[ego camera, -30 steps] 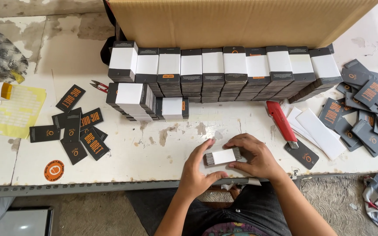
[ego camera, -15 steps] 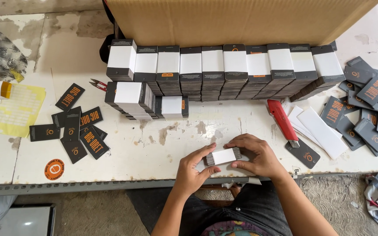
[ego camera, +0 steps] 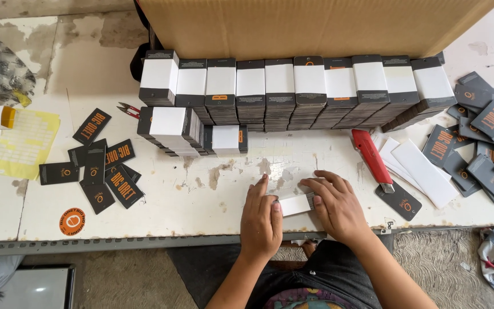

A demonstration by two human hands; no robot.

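Observation:
A small stack of dark tags wrapped in a white paper band lies flat on the white table near its front edge. My left hand presses on the stack's left end. My right hand covers its right end with the fingers curled over it. Behind them stands a long row of banded tag stacks, with a shorter second row in front at the left.
A red utility knife lies right of my hands beside white paper strips. Loose dark tags lie at the left and right. A cardboard box stands at the back. Small snips and a yellow sheet are at the left.
Both hands have lowered the banded stack from a tilted hold onto the tabletop and now press it flat.

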